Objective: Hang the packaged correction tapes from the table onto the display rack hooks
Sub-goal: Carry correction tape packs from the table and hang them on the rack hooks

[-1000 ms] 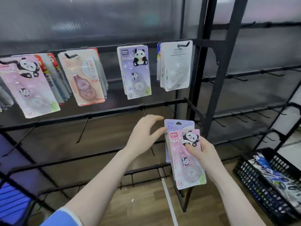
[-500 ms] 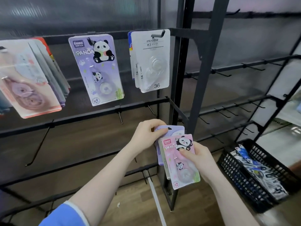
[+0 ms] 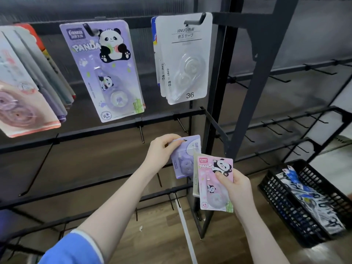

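My left hand [image 3: 162,152] pinches the top of a purple correction tape pack [image 3: 185,160] and holds it apart from the rest. My right hand [image 3: 237,188] grips a pink panda pack [image 3: 213,187], with at least one more pack behind it. On the black display rack [image 3: 217,115], the top hooks carry a purple panda pack [image 3: 106,71], white packs marked 36 [image 3: 185,58] and a peach pack [image 3: 21,103] at the left edge. Bare hooks [image 3: 141,133] stick out of the bar just above my hands.
A black plastic basket [image 3: 297,204] with blue and white packaged items sits at the lower right. A second rack section [image 3: 297,122] to the right has several bare hooks. Wooden floor lies below, with a white line on it.
The view moved closer and to the right. My left hand went from reaching for the stack to pinching the purple pack and drawing it up and left, away from the pink pack.
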Demonstrator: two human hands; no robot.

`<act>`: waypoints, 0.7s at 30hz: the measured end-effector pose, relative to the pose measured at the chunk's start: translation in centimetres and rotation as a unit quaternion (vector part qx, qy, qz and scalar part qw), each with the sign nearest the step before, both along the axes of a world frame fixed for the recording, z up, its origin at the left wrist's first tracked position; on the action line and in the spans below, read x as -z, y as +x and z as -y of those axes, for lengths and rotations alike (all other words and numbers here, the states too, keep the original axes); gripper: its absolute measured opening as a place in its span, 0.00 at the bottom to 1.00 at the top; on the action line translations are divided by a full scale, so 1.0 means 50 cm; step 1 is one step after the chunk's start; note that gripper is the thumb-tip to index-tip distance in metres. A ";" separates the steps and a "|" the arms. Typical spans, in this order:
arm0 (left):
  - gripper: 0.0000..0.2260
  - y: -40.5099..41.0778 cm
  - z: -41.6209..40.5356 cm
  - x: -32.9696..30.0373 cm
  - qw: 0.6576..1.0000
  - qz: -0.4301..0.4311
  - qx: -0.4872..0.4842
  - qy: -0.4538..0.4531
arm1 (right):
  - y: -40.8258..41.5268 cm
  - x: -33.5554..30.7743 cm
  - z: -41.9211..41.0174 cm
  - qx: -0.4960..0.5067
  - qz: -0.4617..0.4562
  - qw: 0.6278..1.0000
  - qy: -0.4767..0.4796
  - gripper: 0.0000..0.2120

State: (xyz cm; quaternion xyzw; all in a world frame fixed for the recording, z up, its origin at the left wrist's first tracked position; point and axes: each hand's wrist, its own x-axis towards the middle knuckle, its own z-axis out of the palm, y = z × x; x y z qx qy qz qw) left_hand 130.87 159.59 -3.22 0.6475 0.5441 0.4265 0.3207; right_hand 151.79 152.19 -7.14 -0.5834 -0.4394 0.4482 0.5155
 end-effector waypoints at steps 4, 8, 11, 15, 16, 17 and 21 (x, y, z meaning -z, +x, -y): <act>0.07 0.024 -0.027 0.008 0.999 -0.002 -0.047 0.017 | 0.019 0.000 -0.011 -0.025 -0.002 1.000 -0.008 0.04; 0.05 0.042 -0.058 0.012 0.993 0.023 -0.114 0.017 | 0.038 -0.007 -0.025 -0.036 -0.018 0.999 -0.016 0.04; 0.04 0.052 -0.078 0.013 0.991 0.017 -0.133 0.012 | 0.048 -0.004 -0.034 -0.045 -0.021 0.998 -0.026 0.02; 0.04 0.062 -0.100 0.020 0.989 0.008 -0.145 -0.012 | 0.051 0.004 -0.042 -0.061 -0.030 0.997 -0.037 0.02; 0.04 0.061 -0.105 0.024 0.988 0.006 -0.155 -0.015 | 0.051 0.007 -0.044 -0.066 -0.028 0.996 -0.045 0.02; 0.04 0.060 -0.110 0.028 0.986 0.005 -0.167 -0.019 | 0.052 0.008 -0.046 -0.071 -0.022 0.996 -0.050 0.02; 0.04 0.052 -0.136 0.030 0.977 -0.021 -0.209 -0.030 | 0.060 0.007 -0.050 -0.086 0.010 0.995 -0.047 0.03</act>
